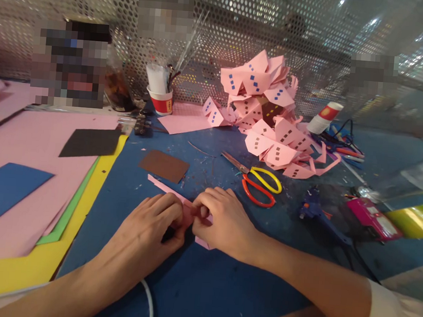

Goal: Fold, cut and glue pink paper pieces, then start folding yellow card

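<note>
Both my hands meet over a strip of pink paper near the middle of the blue table. My left hand is closed, its thumb and fingers pinching the paper. Right beside it, my right hand pinches the same piece, whose lower corner shows under the palm. Much of the paper is hidden by my fingers. Just beyond the hands lie a small brown paper sheet and scissors with one yellow and one red handle.
Folded pink paper shapes with small squares pile up at the back. Coloured sheets cover the left side. A red and white cup stands behind. On the right lie a blue glue gun and a pink box. A white cable runs in front.
</note>
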{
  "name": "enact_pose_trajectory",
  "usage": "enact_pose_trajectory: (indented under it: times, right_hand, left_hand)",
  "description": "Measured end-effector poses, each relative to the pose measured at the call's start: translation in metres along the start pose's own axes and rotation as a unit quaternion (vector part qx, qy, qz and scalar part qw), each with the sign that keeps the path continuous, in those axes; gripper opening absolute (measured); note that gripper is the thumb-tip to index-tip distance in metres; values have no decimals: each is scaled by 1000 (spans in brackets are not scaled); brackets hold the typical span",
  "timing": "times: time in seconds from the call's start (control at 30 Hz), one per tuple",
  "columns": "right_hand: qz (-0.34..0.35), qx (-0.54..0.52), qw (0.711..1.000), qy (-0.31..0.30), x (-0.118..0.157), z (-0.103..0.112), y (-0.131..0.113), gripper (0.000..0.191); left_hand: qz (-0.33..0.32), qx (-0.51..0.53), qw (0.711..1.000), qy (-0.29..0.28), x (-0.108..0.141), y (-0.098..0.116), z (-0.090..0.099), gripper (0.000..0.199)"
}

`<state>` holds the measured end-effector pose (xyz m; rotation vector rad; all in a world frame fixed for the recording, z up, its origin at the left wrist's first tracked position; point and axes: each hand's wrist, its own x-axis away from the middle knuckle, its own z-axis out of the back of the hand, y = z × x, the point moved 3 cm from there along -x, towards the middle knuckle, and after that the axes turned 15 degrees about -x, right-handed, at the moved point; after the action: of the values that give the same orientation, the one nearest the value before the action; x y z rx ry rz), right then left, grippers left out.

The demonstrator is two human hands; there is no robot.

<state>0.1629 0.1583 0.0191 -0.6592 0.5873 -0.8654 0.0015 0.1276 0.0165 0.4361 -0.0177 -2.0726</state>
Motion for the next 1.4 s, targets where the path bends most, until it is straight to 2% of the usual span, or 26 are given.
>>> enact_pose_trajectory:
  times: [0.23, 0.4, 0.6, 1.4]
  right_hand:
    - [10, -13, 1000, -1, 0, 0, 3, 10]
    - [9, -32, 999, -15, 0, 2, 4, 12]
    - [15, -27, 999, -26, 2, 3, 2, 10]
    - [23, -7, 999, -24, 3, 3, 0, 4]
  left_hand:
    - [-14, 5, 1000, 12, 3, -1, -1, 13]
    - [-68, -15, 997, 17, 9, -2, 0, 21]
    - [-96, -50, 994, 20, 11, -2, 3, 19]
    - [-139, -45, 989, 7, 21, -10, 10, 27]
